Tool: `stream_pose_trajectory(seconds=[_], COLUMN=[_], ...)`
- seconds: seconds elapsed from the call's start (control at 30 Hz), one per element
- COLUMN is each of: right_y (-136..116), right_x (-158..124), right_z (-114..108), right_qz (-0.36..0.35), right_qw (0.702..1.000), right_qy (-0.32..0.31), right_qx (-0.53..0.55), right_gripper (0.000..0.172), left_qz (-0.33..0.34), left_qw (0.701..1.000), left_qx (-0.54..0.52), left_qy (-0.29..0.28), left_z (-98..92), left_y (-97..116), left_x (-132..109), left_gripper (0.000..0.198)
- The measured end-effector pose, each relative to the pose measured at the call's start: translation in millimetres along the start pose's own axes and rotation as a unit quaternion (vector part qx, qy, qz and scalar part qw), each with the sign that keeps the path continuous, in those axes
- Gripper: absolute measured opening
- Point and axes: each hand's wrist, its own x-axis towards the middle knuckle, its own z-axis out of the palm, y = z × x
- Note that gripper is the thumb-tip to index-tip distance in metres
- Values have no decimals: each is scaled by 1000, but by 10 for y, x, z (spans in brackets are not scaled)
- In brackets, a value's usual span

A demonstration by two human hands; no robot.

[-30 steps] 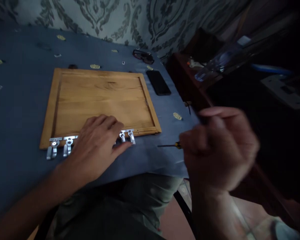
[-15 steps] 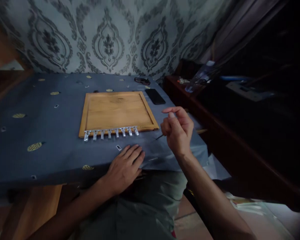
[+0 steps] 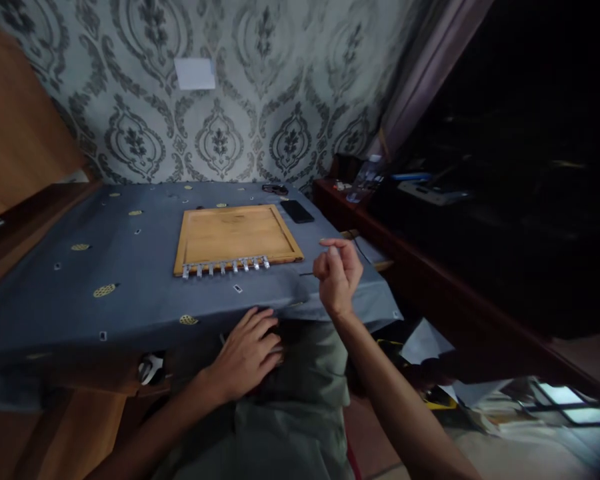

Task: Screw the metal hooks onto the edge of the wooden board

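Head view | I see board (image 3: 237,235) flat on table (image 3: 145,273), 8 hooks (image 3: 223,268) along near edge | right hand (image 3: 339,275) grips screwdriver (image 3: 306,274); left hand (image 3: 251,348) loosely spread by table edge | I judge board stiff, fairly light: hold bare side rims

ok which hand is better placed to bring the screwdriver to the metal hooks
The right hand, probably: it holds the screwdriver, to the right of the hooks. The left hand is lower, by the near edge of the table.
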Motion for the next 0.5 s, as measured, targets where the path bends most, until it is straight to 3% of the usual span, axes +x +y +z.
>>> stream_pose_trajectory(seconds=[0.27,0.5], right_y=[3,42], right_x=[-163,-329], right_z=[-146,-197], right_qz=[-13,-9], right_qw=[998,994], right_qy=[53,106], right_qx=[17,37], right_gripper=[35,27], left_qz=[-6,-28], left_qw=[999,995], left_qx=[-36,-45], left_qy=[32,84], left_z=[-272,-750], left_y=[19,-341], left_x=[-50,112], left_gripper=[16,28])
